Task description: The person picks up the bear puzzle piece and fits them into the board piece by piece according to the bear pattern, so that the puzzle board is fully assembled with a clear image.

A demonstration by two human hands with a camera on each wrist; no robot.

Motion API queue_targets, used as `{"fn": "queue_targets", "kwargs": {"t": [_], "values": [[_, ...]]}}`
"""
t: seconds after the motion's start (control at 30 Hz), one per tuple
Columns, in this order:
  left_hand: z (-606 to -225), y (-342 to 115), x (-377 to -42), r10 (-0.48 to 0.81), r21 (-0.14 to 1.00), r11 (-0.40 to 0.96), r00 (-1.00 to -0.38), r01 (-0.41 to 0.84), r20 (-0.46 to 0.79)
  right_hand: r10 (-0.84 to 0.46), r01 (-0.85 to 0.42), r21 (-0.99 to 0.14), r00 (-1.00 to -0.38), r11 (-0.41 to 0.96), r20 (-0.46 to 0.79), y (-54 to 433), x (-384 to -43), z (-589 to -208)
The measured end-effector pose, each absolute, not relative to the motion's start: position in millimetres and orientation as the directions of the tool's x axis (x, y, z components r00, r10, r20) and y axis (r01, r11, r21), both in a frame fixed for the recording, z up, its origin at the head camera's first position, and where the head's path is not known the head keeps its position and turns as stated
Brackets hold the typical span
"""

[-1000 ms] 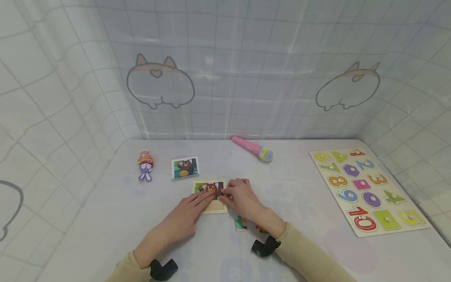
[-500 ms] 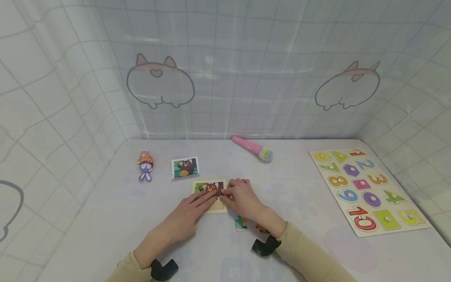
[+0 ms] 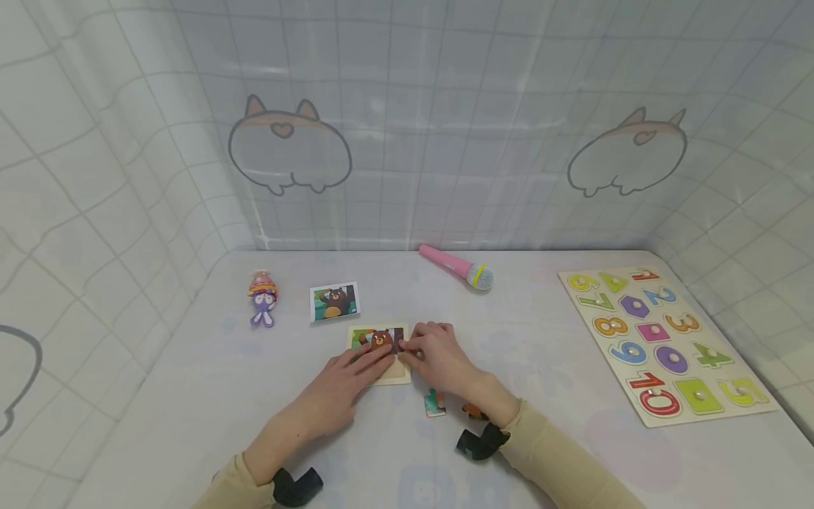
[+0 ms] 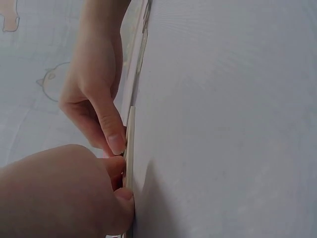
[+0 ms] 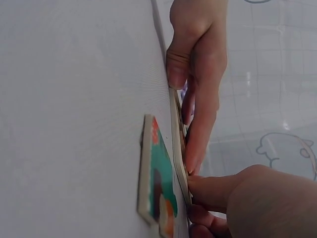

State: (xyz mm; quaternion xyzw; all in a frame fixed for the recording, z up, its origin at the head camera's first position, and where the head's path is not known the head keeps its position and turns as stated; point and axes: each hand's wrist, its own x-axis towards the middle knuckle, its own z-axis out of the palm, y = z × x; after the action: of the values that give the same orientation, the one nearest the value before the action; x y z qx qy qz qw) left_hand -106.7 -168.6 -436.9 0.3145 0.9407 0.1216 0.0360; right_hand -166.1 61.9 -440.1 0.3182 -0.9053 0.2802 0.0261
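Observation:
In the head view a small puzzle board (image 3: 390,378) with a pale wooden frame lies at the middle of the table, its upper part filled with a brown bear picture (image 3: 380,338). My left hand (image 3: 333,389) rests over its left side, fingers stretched across the bear pieces. The thumb lies by the board's near edge in the right wrist view. On the right side, my right hand (image 3: 441,360) has thumb and index finger together at a dark puzzle piece (image 3: 398,336); the fingertips hide most of it. A loose green puzzle piece (image 3: 434,404) lies below the right hand.
Another orange puzzle piece (image 3: 473,411) lies partly under the right wrist. Behind the board are a bear picture card (image 3: 334,302), a purple doll (image 3: 262,300) and a pink toy microphone (image 3: 454,266). A number puzzle board (image 3: 664,346) lies at the right.
The left fingertips have slid slightly right across the bear picture. The right hand keeps its place at the board's right side, with only a slight wrist shift.

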Motion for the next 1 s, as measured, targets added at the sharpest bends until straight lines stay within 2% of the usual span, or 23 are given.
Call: {"fn": "queue_targets", "kwargs": {"t": [0.6,1.0], "values": [[-438,-166,-106,0.585,0.247,0.784,-0.811,0.569,0.013,-0.65,-0.599,-0.568,-0.747,0.565,0.14,99,-152,-429],[-437,-166,-106,0.567,0.247,0.8,-0.824,0.546,-0.013,-0.669,-0.582,-0.607,-0.735,0.541,0.109,130,-141,-432]]}}
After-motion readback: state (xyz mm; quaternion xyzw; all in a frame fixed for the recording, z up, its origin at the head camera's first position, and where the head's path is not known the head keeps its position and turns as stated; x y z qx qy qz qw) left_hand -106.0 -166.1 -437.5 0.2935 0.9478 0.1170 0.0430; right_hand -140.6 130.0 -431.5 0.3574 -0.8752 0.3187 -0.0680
